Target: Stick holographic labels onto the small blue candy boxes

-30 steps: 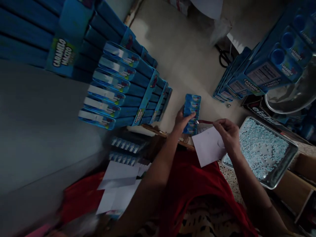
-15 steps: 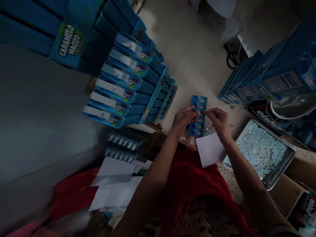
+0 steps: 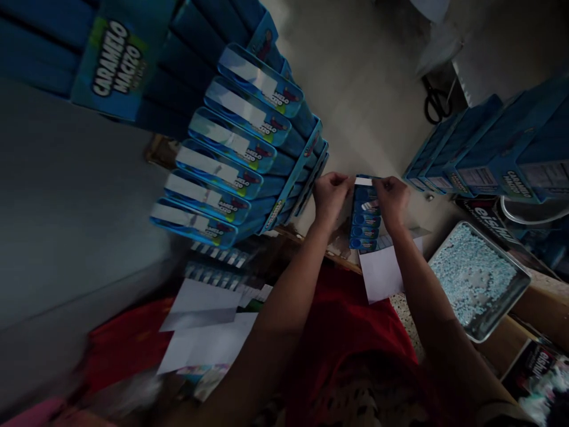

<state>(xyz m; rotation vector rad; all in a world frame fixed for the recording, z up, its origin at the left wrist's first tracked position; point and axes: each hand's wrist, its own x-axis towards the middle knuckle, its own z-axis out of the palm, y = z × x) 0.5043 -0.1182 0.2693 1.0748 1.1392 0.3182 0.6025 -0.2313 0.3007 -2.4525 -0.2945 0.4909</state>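
Note:
Several small blue candy boxes (image 3: 365,220) stand in a column on the table, their printed ends facing up. Over the far end of this column a short white sticker strip (image 3: 364,181) is stretched between my two hands. My left hand (image 3: 331,193) pinches its left end, just beside the boxes. The other end sits in the closed fingertips of my right hand (image 3: 392,198). A second pale strip (image 3: 370,205) lies at a slant on a box near the right fingers. Under my right wrist is a white sheet (image 3: 381,276), with a greyish strip-marked edge close to the boxes.
Stacked blue boxes with white strips on their ends (image 3: 235,142) rise at the left. More blue boxes (image 3: 480,148) stand at the right, near black scissors (image 3: 438,104). A metal tray (image 3: 524,284) of pale blue pieces lies at lower right; white papers (image 3: 202,302) lie lower left.
My hands have spread slightly and moved to the far end of the box column, now with a white strip between them. A slanted strip shows on a box. The view has shifted slightly.

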